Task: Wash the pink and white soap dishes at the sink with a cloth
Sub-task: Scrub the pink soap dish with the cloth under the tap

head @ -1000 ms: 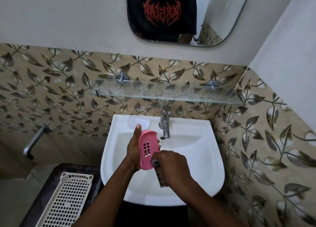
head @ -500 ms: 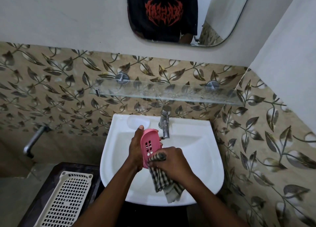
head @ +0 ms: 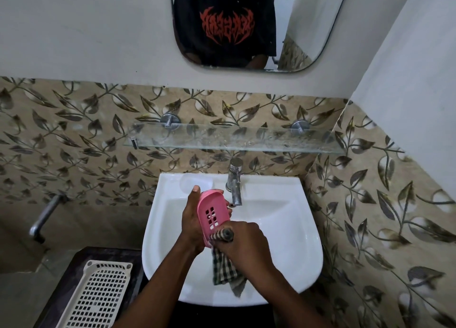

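Observation:
My left hand (head: pixel 191 219) holds the pink soap dish (head: pixel 212 214) upright on its long edge over the white sink (head: pixel 296 229), slotted bottom facing me. My right hand (head: pixel 244 246) grips a checked cloth (head: pixel 223 266) and presses a wrapped fingertip against the dish's lower end; the rest of the cloth hangs down into the basin. A pale, whitish oval shape (head: pixel 196 183) lies on the sink's back left ledge; I cannot tell if it is the white dish.
A chrome tap (head: pixel 234 182) stands just behind the dish. Above it hangs a glass shelf (head: pixel 234 137), with a mirror (head: pixel 246 26) higher up. A cream perforated tray (head: pixel 96 295) lies on the dark counter at lower left. A metal pipe (head: pixel 42 219) sticks out of the left wall.
My right hand with the cloth moved up along the dish, then back down to its lower end. The cloth now hangs further out below my hand. The dish tilted slightly.

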